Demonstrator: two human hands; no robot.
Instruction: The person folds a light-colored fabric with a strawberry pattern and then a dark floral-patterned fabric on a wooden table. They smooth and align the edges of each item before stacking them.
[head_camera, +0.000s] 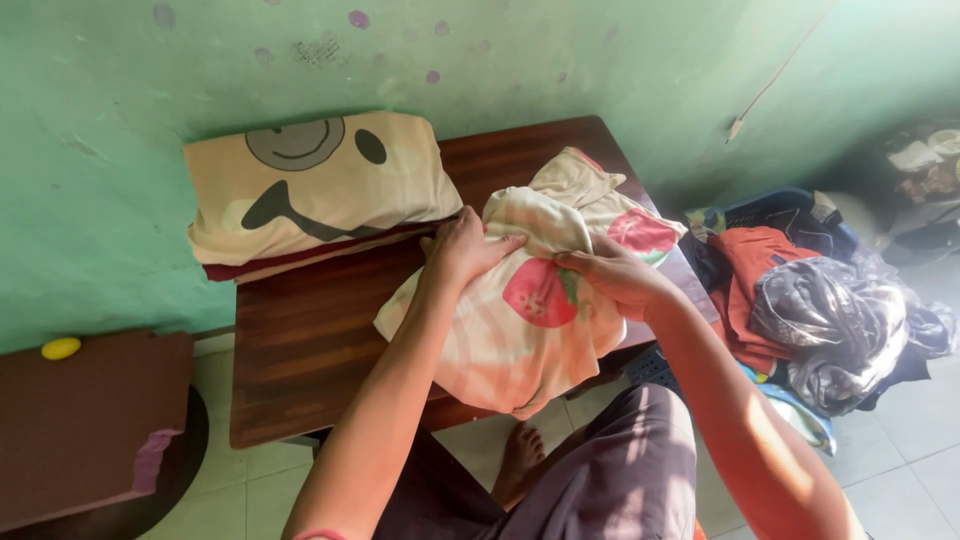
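A cream cloth with red strawberry prints (520, 330) lies bunched on the dark wooden table (300, 350), its lower part hanging over the front edge. My left hand (462, 248) presses on the cloth's upper left fold with fingers curled into it. My right hand (618, 272) grips the fabric at the right, next to a strawberry print. A folded cream cloth with a grey cartoon face (310, 185) rests at the table's back left, against the wall.
A green wall (500, 60) backs the table. A heap of clothes (820, 290), orange and grey among them, sits in a basket at the right. A low brown surface (90, 420) with a small yellow object (60, 348) stands left. My bare foot (520, 455) rests on the tiled floor.
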